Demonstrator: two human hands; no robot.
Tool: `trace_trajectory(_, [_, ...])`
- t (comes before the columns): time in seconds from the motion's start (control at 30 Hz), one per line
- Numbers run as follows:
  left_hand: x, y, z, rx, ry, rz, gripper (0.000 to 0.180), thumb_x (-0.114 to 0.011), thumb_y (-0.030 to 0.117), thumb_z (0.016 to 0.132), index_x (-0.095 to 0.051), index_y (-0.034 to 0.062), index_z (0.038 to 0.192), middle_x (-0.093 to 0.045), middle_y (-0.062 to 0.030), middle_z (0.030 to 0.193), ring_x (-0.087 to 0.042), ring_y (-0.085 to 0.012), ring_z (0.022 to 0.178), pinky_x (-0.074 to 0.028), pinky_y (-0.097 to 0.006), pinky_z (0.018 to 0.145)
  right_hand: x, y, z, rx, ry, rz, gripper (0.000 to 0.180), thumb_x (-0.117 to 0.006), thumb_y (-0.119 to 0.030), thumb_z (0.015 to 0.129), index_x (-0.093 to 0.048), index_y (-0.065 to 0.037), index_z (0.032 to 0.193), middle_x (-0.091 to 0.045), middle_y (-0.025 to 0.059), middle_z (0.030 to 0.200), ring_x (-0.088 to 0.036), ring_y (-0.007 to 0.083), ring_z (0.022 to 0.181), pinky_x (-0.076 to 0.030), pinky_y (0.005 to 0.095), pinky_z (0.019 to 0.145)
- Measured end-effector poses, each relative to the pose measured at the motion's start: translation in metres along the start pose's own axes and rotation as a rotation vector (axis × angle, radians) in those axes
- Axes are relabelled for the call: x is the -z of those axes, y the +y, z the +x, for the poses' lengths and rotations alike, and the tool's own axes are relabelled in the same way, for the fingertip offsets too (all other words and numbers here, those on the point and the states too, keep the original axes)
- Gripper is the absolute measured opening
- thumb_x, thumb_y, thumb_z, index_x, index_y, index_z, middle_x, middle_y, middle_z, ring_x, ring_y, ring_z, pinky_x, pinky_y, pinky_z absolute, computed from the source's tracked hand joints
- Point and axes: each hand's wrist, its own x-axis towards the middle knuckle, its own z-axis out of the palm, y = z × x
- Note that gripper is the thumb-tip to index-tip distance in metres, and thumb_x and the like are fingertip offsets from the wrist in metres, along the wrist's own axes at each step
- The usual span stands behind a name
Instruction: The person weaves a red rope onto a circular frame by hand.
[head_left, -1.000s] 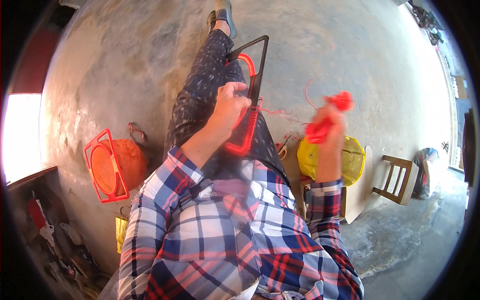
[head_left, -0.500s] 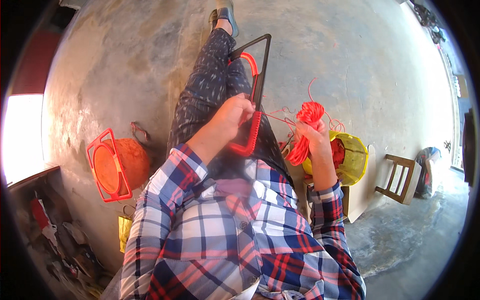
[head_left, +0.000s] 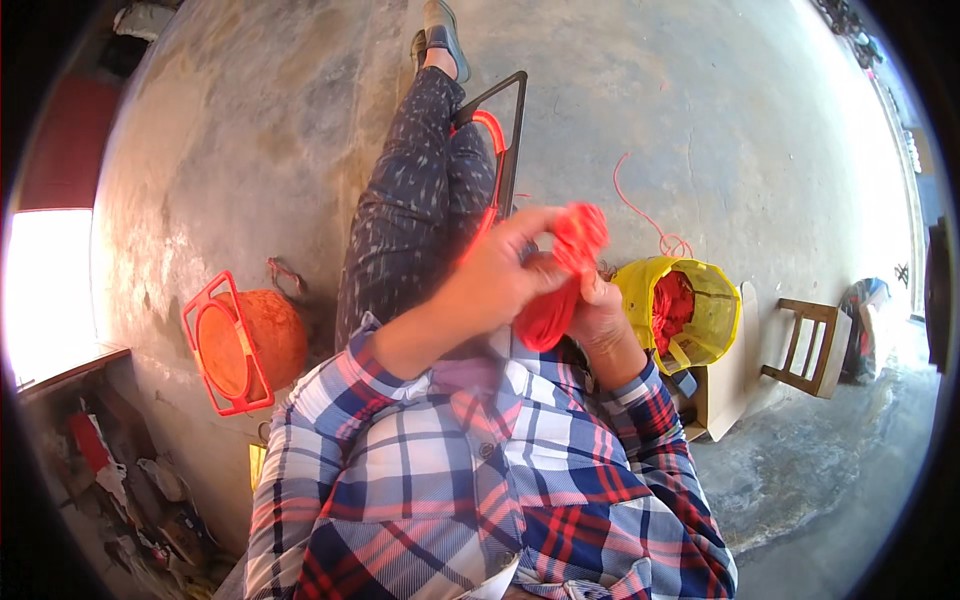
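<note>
A bundle of red cord (head_left: 547, 317), pinched in at its middle, is in front of my lap. My right hand (head_left: 602, 312) grips it from the right. My left hand (head_left: 500, 285) has come up to its left side, with thumb and forefinger closed around the upper part; motion blurs them slightly. Behind my left hand, a black frame (head_left: 515, 135) with red cord wound along it leans on my crossed legs. My left hand and forearm hide its lower part.
A yellow bucket (head_left: 715, 310) with red cord inside stands to the right, loose red cord (head_left: 640, 200) trailing on the floor beyond. Further right are a cardboard sheet (head_left: 735, 380) and a small wooden stool (head_left: 812, 348). An orange round container (head_left: 265, 340) with a red frame (head_left: 240, 395) sits left.
My left hand has let go of the black frame and moved right onto the cord bundle. My right hand has brought the bundle left and slightly down. The frame rests on my legs.
</note>
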Motion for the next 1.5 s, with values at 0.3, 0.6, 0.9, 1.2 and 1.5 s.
trace_trajectory(0.3, [0.111,0.038,-0.003,-0.273,0.224,0.266,0.041,-0.065,0.001,0.082,-0.057,0.0053,0.122,-0.061,-0.0081,0.1,-0.061,-0.0215,0.086,-0.052,-0.035,0.079,0.106,-0.027,0.03,0.169,0.108,-0.058,0.032,-0.065,-0.014,0.084,-0.062,0.004,0.11,-0.065,0.0088,0.082,-0.058,0.0151,0.071,-0.047,0.0282,0.065])
trace_trajectory(0.6, [0.058,-0.028,0.003,-0.013,0.175,0.894,0.023,-0.064,0.0,0.072,-0.061,0.0013,0.095,-0.058,-0.0141,0.095,-0.06,-0.0312,0.091,-0.049,-0.036,0.08,0.045,-0.012,0.059,-0.169,-0.147,-1.102,0.048,-0.079,-0.019,0.076,-0.062,0.0,0.117,-0.068,0.0097,0.099,-0.062,0.015,0.092,-0.048,0.0306,0.085])
trace_trajectory(0.9, [0.093,-0.056,0.022,-0.005,0.47,0.499,0.032,-0.056,-0.003,0.075,-0.057,-0.0002,0.107,-0.056,-0.0065,0.104,-0.058,-0.0173,0.093,-0.048,-0.028,0.085,0.084,-0.046,0.043,0.291,0.349,-0.521,0.031,-0.06,-0.016,0.092,-0.061,0.001,0.118,-0.058,0.0111,0.126,-0.057,0.0184,0.112,-0.043,0.036,0.1])
trace_trajectory(1.2, [0.059,-0.055,0.022,0.412,0.277,-0.38,0.029,-0.044,0.005,0.079,-0.058,0.0032,0.104,-0.056,-0.0001,0.09,-0.055,-0.0113,0.084,-0.044,-0.025,0.08,0.079,-0.109,-0.009,0.578,-0.195,0.044,0.036,-0.06,-0.034,0.09,-0.058,-0.004,0.11,-0.061,0.0143,0.114,-0.057,0.0289,0.109,-0.034,0.0517,0.105])
trace_trajectory(1.5, [0.068,-0.073,0.02,0.393,0.225,-0.315,0.022,-0.045,0.005,0.079,-0.055,0.006,0.099,-0.048,0.0031,0.084,-0.04,-0.0095,0.07,-0.034,-0.022,0.068,0.083,-0.067,-0.003,0.333,0.551,-0.268,0.019,-0.06,-0.006,0.086,-0.056,-0.004,0.104,-0.061,0.0093,0.098,-0.062,0.022,0.083,-0.057,0.0419,0.069])
